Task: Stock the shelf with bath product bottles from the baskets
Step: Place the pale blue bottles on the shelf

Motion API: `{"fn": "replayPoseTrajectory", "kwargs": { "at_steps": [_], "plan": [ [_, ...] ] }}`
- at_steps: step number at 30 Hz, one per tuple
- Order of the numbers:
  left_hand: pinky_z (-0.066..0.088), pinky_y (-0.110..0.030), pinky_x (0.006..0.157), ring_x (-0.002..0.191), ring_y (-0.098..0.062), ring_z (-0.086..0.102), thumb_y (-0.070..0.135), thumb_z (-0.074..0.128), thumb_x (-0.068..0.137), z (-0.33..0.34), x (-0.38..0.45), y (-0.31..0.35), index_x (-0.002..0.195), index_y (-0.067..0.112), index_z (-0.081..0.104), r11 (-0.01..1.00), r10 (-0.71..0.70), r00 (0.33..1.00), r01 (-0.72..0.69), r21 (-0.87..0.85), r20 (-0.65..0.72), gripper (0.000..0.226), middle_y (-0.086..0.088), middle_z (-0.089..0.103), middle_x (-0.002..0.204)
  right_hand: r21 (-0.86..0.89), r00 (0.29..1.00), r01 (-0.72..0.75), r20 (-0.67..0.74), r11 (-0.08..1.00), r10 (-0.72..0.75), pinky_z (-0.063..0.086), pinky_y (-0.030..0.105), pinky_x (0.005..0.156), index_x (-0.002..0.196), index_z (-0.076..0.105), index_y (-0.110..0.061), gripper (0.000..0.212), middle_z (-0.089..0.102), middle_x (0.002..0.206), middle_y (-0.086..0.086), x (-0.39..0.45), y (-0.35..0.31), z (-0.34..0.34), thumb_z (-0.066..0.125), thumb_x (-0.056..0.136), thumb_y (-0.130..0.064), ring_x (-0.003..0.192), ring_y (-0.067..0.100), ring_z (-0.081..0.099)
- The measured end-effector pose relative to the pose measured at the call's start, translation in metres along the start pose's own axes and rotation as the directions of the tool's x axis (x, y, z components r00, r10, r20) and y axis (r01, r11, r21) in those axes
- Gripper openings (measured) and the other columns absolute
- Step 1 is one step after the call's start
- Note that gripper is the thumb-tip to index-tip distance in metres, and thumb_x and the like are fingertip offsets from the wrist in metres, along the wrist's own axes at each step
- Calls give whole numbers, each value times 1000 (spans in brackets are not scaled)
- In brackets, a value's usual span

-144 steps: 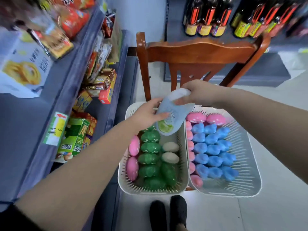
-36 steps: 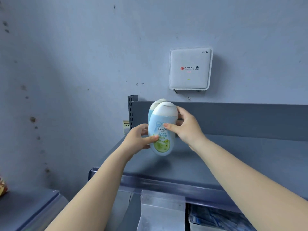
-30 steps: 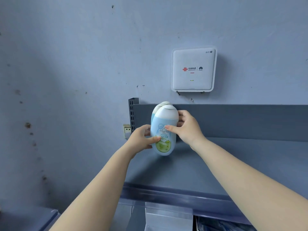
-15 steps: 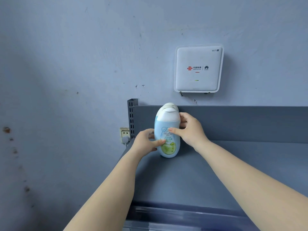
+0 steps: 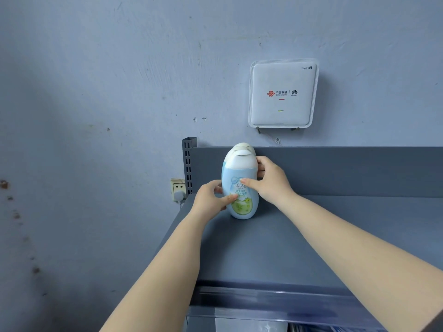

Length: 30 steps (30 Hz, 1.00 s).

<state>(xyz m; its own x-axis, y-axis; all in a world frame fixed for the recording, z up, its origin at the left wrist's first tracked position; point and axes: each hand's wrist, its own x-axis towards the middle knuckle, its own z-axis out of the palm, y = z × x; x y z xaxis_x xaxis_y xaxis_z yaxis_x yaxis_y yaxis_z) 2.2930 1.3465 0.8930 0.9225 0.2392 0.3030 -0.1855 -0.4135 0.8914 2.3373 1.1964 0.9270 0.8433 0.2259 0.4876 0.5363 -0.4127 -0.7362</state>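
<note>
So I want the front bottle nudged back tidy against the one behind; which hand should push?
Probably the left hand: its thumb lies across the front bottle, low down. The right hand reaches further back around the side.

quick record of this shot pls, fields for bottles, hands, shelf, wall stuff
bottles: light blue, white caps, front bottle upright on shelf, at least one more right behind it
left hand: grips front bottle's lower side
right hand: grips its upper side
shelf: grey, bottles at back left corner
wall: white wifi box, socket
</note>
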Motion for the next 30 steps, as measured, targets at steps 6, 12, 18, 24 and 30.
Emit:
{"fn": "replayPoseTrajectory", "kwargs": {
  "at_steps": [6, 12, 18, 24, 30],
  "plan": [
    [58, -33, 77, 85, -12, 61, 22, 73, 80, -2, -1, -1, 114, 16, 59, 1000, 17, 1000, -16, 17, -17, 37, -1, 61, 106, -134, 999, -5, 31, 991, 10, 47, 34, 92, 126, 46, -13, 60, 60, 120, 2, 0, -10, -8, 77, 76, -22, 108, 20, 58],
    [38, -22, 88, 115, -12, 49, 32, 73, 79, -10, -8, 13, 130, 17, 48, 967, 223, 948, -186, 172, -227, 59, 3, 52, 124, -238, 992, 64, -91, 969, -88, 44, 25, 88, 132, 44, -14, 57, 54, 121, 1, -34, -13, -39, 70, 82, -24, 105, 14, 54],
    [38, -26, 83, 108, -18, 52, 25, 62, 87, 12, -39, 64, 123, 17, 55, 765, 529, 846, -440, 470, -69, 38, 3, 58, 115, -688, 980, 175, 55, 704, -190, 46, 31, 83, 121, 54, -19, 32, 57, 118, -6, -86, -9, -103, 52, 93, -33, 112, 14, 51],
    [41, -29, 75, 92, -17, 53, 29, 53, 92, 93, -99, 91, 118, 19, 57, 561, 605, 747, -646, 519, 275, 29, 9, 51, 87, -878, 985, 101, 21, 469, -172, 42, 30, 73, 115, 55, -22, 29, 59, 110, -8, -153, 14, -180, 41, 96, -38, 107, 15, 51],
    [44, -29, 56, 65, -25, 61, 24, 58, 78, 215, -154, 123, 83, 12, 68, 242, 744, 468, -854, 460, 477, 17, -1, 64, 69, -917, 993, -79, -107, 391, -51, 38, 31, 69, 112, 60, -19, 28, 62, 103, -3, -248, 59, -260, 47, 93, -37, 105, 20, 54]
  ]
}}
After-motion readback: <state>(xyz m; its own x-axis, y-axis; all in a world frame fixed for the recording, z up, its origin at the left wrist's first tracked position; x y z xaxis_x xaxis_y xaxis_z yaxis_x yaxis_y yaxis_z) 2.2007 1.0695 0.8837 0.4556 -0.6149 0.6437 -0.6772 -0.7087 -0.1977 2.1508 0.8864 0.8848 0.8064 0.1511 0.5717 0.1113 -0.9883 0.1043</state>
